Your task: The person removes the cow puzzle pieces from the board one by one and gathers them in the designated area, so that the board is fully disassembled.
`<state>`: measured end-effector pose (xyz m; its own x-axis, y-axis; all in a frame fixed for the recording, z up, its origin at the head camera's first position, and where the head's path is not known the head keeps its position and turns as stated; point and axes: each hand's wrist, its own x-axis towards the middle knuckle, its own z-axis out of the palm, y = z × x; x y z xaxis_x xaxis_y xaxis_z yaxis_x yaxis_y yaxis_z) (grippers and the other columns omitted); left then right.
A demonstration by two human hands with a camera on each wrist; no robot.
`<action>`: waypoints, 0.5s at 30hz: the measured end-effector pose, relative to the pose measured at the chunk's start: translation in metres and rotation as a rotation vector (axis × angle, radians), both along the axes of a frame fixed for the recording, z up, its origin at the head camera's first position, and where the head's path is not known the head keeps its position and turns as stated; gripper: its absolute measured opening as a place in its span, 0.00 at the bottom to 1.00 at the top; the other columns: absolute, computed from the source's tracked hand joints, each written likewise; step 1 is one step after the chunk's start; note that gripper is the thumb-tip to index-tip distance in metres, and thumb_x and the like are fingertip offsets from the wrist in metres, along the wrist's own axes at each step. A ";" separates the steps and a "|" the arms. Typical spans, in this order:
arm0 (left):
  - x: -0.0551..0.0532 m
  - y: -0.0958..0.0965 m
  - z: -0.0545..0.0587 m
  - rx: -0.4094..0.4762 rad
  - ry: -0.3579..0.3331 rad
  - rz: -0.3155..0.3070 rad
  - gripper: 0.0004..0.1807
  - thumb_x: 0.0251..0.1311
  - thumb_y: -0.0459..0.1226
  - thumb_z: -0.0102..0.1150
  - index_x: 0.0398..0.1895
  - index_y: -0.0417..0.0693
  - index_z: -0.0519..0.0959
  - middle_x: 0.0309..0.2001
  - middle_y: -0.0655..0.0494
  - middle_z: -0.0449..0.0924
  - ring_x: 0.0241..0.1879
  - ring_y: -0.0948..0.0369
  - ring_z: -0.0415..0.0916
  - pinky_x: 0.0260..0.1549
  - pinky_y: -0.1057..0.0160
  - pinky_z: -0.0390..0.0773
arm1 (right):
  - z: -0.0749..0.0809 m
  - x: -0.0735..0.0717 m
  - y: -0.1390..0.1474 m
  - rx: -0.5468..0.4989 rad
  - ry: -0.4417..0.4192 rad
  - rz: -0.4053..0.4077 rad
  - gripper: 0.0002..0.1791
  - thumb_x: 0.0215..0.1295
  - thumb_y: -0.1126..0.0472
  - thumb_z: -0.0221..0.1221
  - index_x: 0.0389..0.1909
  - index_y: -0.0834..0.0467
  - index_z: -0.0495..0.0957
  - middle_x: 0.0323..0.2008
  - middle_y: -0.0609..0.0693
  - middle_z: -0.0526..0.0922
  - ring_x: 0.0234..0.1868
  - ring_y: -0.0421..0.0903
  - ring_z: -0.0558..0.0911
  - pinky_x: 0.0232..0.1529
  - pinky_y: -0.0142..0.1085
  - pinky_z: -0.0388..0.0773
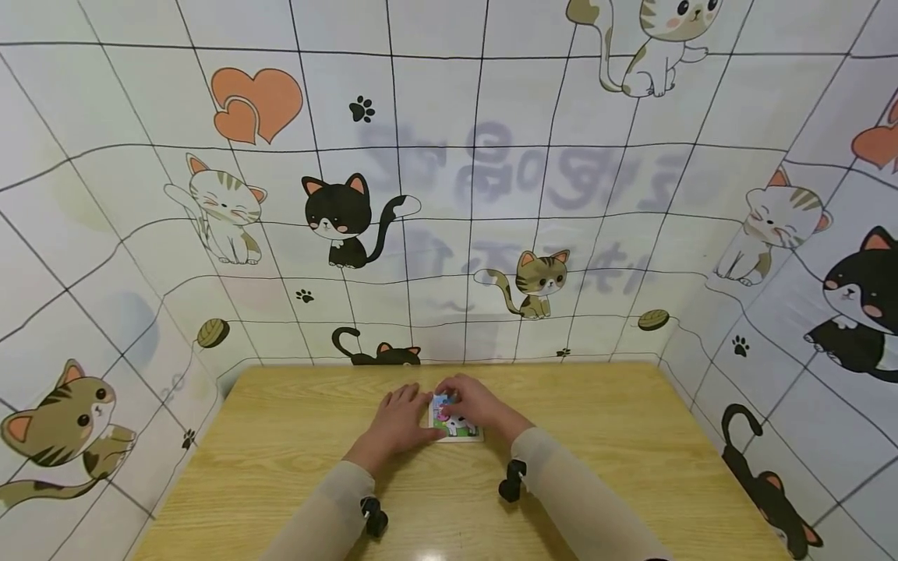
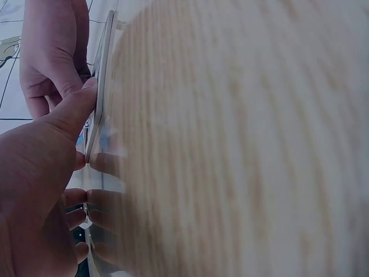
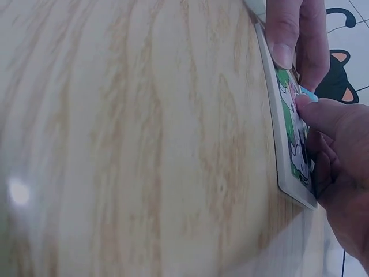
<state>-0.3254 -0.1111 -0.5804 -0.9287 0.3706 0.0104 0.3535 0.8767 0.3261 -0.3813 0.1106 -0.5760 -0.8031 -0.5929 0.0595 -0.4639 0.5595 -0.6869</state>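
A small square picture puzzle (image 1: 459,428) with a cow on green lies on the wooden table, framed by a pale border. My left hand (image 1: 401,421) rests along its left side, fingers stretched out on the table. In the left wrist view, the left thumb (image 2: 81,104) touches the puzzle's near edge. My right hand (image 1: 477,405) reaches over the upper right of the picture, with thumb and fingers bent down to it. A light-blue puzzle piece (image 3: 309,93) shows at the right thumb tip, pinched there and partly hidden by the fingers.
The wooden table (image 1: 281,467) ends at a wall covering (image 1: 449,195) printed with cats, hearts and grid lines, which also runs down both sides. A dark strap with a black knob (image 1: 514,479) sits on the right cuff, and a similar one (image 1: 374,516) on the left.
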 end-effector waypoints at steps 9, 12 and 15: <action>0.000 -0.003 -0.002 -0.010 0.000 -0.008 0.48 0.67 0.68 0.69 0.81 0.52 0.74 0.83 0.38 0.63 0.83 0.39 0.58 0.78 0.29 0.58 | -0.007 0.002 0.001 -0.005 0.021 0.002 0.18 0.75 0.63 0.72 0.63 0.57 0.86 0.49 0.48 0.83 0.47 0.45 0.81 0.51 0.43 0.81; -0.002 -0.003 -0.003 -0.008 0.007 -0.011 0.48 0.67 0.69 0.69 0.81 0.52 0.74 0.83 0.38 0.63 0.83 0.39 0.58 0.78 0.29 0.59 | -0.005 0.001 0.001 0.009 0.037 0.003 0.19 0.76 0.63 0.71 0.64 0.59 0.86 0.51 0.49 0.84 0.48 0.46 0.82 0.52 0.44 0.81; -0.002 -0.003 -0.003 -0.003 0.009 -0.011 0.48 0.67 0.69 0.69 0.82 0.51 0.73 0.83 0.38 0.63 0.83 0.38 0.58 0.78 0.28 0.59 | -0.003 -0.001 0.002 0.034 0.068 0.013 0.19 0.76 0.62 0.71 0.64 0.59 0.86 0.52 0.49 0.85 0.48 0.46 0.82 0.52 0.44 0.81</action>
<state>-0.3275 -0.1137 -0.5837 -0.9243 0.3813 0.0175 0.3664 0.8736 0.3203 -0.3823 0.1123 -0.5790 -0.7900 -0.6060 0.0929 -0.5162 0.5757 -0.6341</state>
